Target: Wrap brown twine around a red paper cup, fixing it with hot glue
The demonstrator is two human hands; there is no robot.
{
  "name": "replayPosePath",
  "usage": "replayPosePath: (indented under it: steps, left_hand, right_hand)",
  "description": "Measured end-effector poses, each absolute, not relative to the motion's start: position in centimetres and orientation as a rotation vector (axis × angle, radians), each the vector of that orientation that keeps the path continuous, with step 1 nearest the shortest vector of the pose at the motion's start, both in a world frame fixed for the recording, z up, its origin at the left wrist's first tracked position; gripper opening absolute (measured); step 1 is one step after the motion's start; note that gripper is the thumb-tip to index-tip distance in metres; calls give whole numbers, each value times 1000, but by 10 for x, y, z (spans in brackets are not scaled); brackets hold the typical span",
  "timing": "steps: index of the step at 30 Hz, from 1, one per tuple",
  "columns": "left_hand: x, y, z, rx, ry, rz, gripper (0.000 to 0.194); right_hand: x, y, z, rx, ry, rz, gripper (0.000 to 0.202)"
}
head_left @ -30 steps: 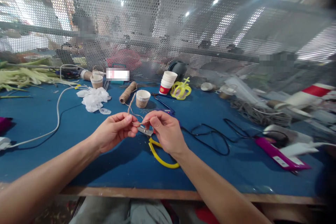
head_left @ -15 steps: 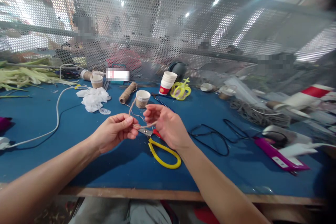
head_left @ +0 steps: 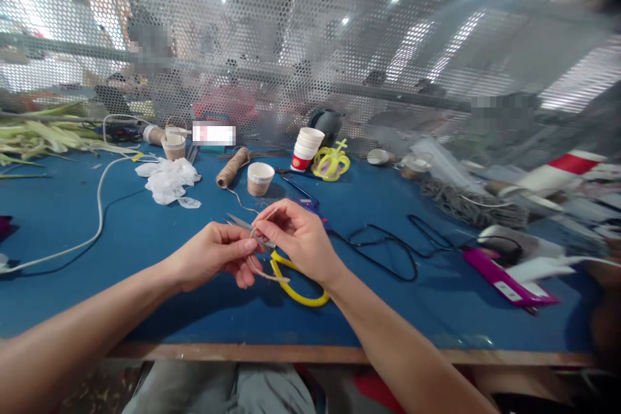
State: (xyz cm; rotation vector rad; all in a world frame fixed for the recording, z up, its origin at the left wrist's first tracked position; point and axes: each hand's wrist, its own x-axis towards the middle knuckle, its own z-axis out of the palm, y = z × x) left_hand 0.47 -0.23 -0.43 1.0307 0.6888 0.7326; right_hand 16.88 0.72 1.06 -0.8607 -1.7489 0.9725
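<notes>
My left hand (head_left: 216,255) and right hand (head_left: 303,239) pinch tan fibre twine (head_left: 266,276), seemingly looping it; tightening would need steady tension. Yellow-handled metal scissors (head_left: 309,302) lie beneath.

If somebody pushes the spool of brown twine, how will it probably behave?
The spool would probably roll, since it is cylindrical and lies on its side. Its loose strand looks thin and curved, so it is likely floppy and may trail behind.

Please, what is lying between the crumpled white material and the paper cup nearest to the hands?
In the head view, a roll of brown twine lies between the crumpled white material and the paper cup, closer to the cup.
</notes>
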Motion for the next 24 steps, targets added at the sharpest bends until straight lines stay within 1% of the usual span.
replayPosePath:
  steps: [10,13,18,20,24]
  left_hand:
    - [8,-7,-1,976,747,773,31]
    - [7,-7,1,990,775,765,30]
    - [4,-2,1,1094,814,768,33]
    - [4,-2,1,1132,828,782,33]
    - [5,-4,1,1154,876,810,31]
  right_hand:
    - [166,8,1,-884,-1820,704,5]
    - [165,9,0,-902,-1785,781,6]
    - [163,9,5,-873,-1721,1027,7]
    - [163,8,8,-868,-1717,1038,7]
    - [163,7,7,-904,-1711,931,6]
